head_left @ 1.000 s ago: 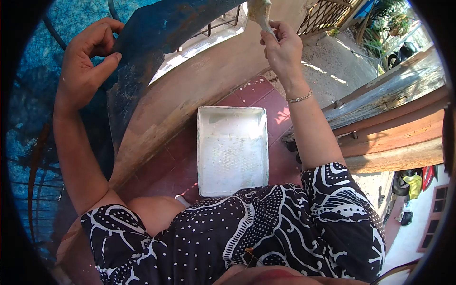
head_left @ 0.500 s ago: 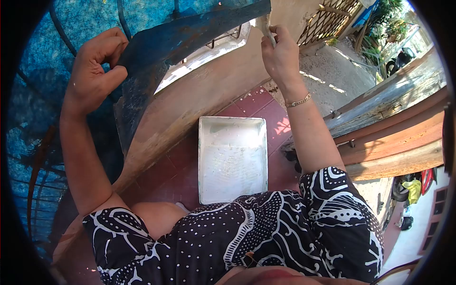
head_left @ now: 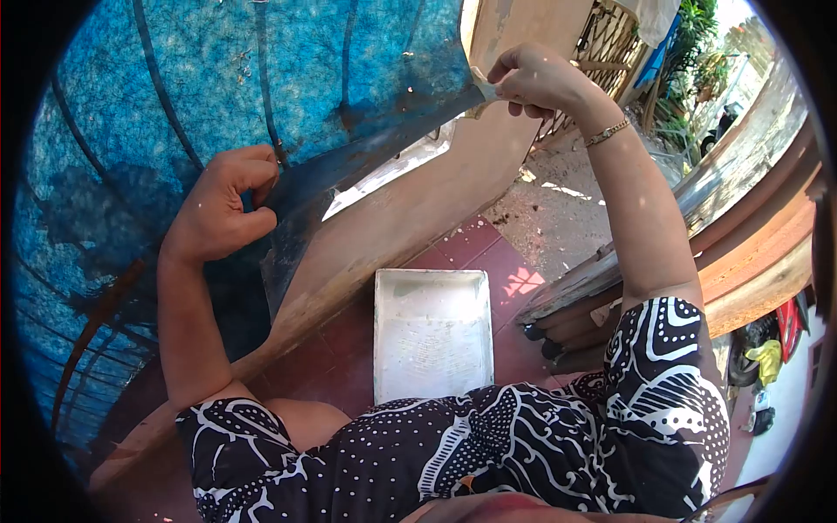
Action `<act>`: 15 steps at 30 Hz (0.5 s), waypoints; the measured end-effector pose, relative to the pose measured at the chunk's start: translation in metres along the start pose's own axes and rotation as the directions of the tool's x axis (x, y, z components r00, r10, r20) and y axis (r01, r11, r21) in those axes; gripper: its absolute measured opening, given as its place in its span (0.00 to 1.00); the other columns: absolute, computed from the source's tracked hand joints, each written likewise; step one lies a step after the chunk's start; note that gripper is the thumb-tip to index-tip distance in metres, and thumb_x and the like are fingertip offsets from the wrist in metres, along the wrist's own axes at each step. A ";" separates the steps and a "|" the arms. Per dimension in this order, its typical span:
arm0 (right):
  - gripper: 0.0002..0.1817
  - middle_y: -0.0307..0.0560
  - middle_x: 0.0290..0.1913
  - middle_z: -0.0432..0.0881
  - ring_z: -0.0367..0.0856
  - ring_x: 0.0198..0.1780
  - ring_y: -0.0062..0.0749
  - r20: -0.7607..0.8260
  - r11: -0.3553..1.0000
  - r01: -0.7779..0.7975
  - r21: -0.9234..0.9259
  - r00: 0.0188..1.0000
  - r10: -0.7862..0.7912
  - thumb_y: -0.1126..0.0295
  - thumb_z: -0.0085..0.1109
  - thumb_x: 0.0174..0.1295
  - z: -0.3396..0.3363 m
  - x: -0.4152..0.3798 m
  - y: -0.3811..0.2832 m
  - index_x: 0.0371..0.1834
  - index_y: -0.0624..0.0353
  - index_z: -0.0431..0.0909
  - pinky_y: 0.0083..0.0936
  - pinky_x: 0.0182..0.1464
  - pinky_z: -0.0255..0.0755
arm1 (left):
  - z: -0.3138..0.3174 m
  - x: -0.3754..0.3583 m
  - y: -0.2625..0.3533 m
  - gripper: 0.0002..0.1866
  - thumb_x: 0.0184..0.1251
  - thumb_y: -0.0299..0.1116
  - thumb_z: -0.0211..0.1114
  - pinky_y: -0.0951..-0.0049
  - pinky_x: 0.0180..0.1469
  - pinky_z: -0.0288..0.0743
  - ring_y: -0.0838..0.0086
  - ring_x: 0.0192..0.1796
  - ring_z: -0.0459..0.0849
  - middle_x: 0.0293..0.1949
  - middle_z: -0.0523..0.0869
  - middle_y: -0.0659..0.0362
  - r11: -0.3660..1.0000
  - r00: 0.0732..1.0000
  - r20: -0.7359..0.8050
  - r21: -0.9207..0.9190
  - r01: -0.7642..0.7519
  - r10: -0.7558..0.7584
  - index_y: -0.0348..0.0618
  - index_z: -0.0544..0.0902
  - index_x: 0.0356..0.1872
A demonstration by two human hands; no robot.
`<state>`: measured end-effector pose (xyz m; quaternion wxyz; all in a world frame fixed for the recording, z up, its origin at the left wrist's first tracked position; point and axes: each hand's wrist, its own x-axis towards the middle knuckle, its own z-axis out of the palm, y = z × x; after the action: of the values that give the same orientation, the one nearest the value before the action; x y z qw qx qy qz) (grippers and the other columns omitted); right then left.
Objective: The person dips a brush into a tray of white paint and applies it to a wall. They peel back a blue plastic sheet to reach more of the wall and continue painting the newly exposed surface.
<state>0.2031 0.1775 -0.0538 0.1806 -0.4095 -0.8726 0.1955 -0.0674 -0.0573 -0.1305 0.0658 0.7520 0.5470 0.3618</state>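
Observation:
A large blue sheet with a fibrous look and dark curved lines spreads across the upper left. Its lower edge hangs as a dark, ragged flap. My left hand is closed, thumb and curled fingers against the sheet near this flap; the exact grip is partly hidden. Higher up and to the right, my right hand pinches the sheet's pale corner between thumb and fingers, drawing the edge taut. Below both hands, a white paint tray with a ribbed bottom lies on the floor.
A low plastered wall runs diagonally under the sheet. Red tiles cover the floor. Weathered wooden beams stand at right. A lattice, plants and a yellow cloth are farther off.
My right hand has moved right and its wrist has turned over, still pinching the sheet's corner. My left hand appears lower and farther right. More of the sheet's blue face shows.

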 end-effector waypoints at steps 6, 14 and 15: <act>0.18 0.48 0.23 0.81 0.74 0.20 0.24 -0.107 0.989 0.020 -0.149 0.994 -0.037 0.72 0.57 0.56 -0.072 -0.022 -0.074 0.48 0.72 0.79 0.22 0.21 0.67 | 0.002 0.000 -0.003 0.11 0.34 0.21 0.57 0.67 0.26 0.53 0.71 0.23 0.61 0.20 0.62 0.57 1.000 1.000 0.023 0.019 -0.006 0.005 0.35 0.61 0.15; 0.08 0.49 0.21 0.79 0.75 0.18 0.26 -0.580 0.979 0.204 -0.019 0.795 -0.177 0.77 0.51 0.58 -0.083 0.006 -0.087 0.38 0.68 0.78 0.25 0.18 0.67 | -0.001 -0.010 0.009 0.10 0.33 0.22 0.57 0.65 0.25 0.54 0.66 0.22 0.63 0.19 0.63 0.54 0.998 0.996 0.082 0.059 0.037 -0.042 0.34 0.62 0.14; 0.10 0.57 0.25 0.81 0.81 0.25 0.39 -0.578 0.948 0.224 -0.228 0.752 -0.317 0.78 0.49 0.57 -0.066 0.018 -0.072 0.38 0.69 0.79 0.33 0.28 0.75 | -0.003 -0.014 0.012 0.10 0.33 0.22 0.57 0.65 0.25 0.54 0.66 0.22 0.63 0.19 0.63 0.54 0.998 0.996 0.080 0.057 0.036 -0.040 0.34 0.62 0.14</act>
<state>0.1779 0.1621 0.0407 0.4473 -0.3314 -0.8299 -0.0381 -0.0620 -0.0751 -0.1286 0.0740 0.7570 0.5679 0.3145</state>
